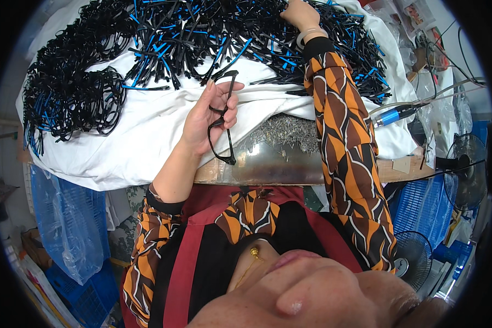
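Note:
My left hand (209, 117) is closed around a black eyeglass frame (213, 143), held upright over the table's near edge with its rims facing sideways. At the far side, my right hand (302, 15) reaches into a heap of black and blue eyeglass temples (218, 33). Its fingers curl down at the picture's top edge, and what they grip, if anything, is hidden. Piled black eyeglass frames (93, 101) lie at the left of the heap. A white cloth (147, 117) spreads beneath both piles. Between my forearms, small metal pins or screws (290, 134) lie heaped on a shiny metal surface (262, 161).
A blue cylindrical tool (392, 116) with a cable lies at the right on the cloth. Beyond it are wires and clear plastic bags (437, 104). Fans (464, 169) stand at the right. Blue plastic crates (95, 188) sit below the table on both sides.

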The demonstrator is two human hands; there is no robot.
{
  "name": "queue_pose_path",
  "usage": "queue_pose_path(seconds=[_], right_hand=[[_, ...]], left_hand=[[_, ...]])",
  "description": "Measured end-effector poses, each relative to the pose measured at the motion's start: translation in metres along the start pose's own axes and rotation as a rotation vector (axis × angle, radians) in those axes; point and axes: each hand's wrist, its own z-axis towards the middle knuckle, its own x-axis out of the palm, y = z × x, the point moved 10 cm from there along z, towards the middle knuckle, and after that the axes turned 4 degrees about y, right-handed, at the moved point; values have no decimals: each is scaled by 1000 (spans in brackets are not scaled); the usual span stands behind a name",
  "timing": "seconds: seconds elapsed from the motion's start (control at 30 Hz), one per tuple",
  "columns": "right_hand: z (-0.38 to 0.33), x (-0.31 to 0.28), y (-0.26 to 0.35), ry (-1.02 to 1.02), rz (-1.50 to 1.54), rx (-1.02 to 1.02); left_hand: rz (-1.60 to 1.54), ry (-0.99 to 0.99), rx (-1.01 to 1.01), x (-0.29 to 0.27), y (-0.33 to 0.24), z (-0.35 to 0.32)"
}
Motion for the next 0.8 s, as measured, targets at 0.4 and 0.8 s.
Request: queue_pose_path(seconds=[0.4,0.8], right_hand=[[-276,-155,24,-103,1301,-427],[-549,-56,77,1216,1185,-454]], left_hand=[[-36,83,291,7,-30,-13],[502,84,906,72,-2,-130]])
